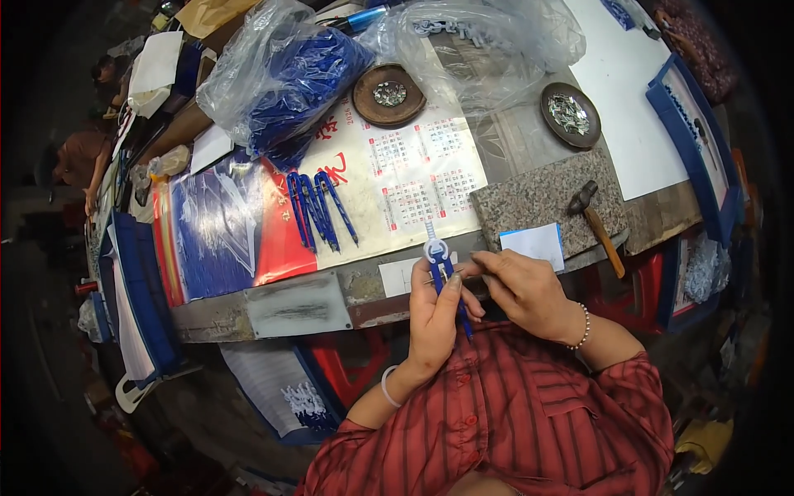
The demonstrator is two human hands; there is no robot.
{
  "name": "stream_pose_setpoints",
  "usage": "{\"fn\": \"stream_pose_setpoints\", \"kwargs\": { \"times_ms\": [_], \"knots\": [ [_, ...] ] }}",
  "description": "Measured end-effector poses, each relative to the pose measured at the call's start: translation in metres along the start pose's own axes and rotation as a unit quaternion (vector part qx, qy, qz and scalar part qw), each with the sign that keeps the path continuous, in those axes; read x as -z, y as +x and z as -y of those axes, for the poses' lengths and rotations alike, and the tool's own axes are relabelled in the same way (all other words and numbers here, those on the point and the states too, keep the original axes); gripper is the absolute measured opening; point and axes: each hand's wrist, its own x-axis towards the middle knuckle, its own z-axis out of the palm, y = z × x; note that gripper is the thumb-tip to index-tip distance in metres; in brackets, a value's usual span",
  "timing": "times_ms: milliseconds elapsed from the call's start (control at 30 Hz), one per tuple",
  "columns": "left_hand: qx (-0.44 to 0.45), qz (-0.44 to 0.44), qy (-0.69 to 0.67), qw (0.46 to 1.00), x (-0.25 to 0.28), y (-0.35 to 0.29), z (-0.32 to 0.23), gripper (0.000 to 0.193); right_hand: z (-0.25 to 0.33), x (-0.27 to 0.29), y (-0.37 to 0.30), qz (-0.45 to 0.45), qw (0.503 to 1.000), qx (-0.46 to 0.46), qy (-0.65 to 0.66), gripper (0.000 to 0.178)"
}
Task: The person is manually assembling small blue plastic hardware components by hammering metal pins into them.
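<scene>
My left hand (432, 322) grips a blue drawing compass (437, 263) upright in front of my body, its pale ribbed handle pointing away from me and the blue legs downward. Close by on the right, my right hand (525, 289) has thumb and fingertips pinched together beside the compass; what they hold is too small to make out. On the sheet to the left lie several more blue compasses (318, 211) side by side. A hammer (589, 211) with a wooden handle rests on a speckled stone slab (521, 198) to my right.
Two brown bowls hold small metal parts: the left bowl (364, 103) and the right bowl (550, 120). Behind sit a bag of blue parts (310, 78) and a clear bag (513, 50). Blue trays (153, 306) flank the table. Another person (83, 161) is at far left.
</scene>
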Motion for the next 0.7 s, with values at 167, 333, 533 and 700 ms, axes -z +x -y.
{"fn": "stream_pose_setpoints", "kwargs": {
  "times_ms": [167, 333, 533, 700],
  "knots": [
    [-0.023, -0.021, -0.018, 0.999, -0.0008, -0.0020, -0.0009, 0.033, -0.0033, 0.0013, -0.0027, -0.017, 0.989, -0.094, 0.117, 0.033],
    [-0.022, 0.015, -0.017, 0.999, 0.0010, -0.0020, -0.0006, 0.033, -0.0084, -0.0020, -0.0044, -0.039, 0.967, -0.160, 0.193, 0.033],
    [-0.023, 0.017, -0.027, 0.999, 0.0008, -0.0026, -0.0010, 0.033, -0.0066, -0.0053, -0.0050, -0.045, 0.963, -0.153, 0.217, 0.032],
    [-0.013, 0.005, -0.020, 1.000, 0.0037, -0.0016, 0.0011, 0.033, -0.0087, -0.0029, -0.0032, -0.055, 0.899, -0.219, 0.375, 0.023]
  ]
}}
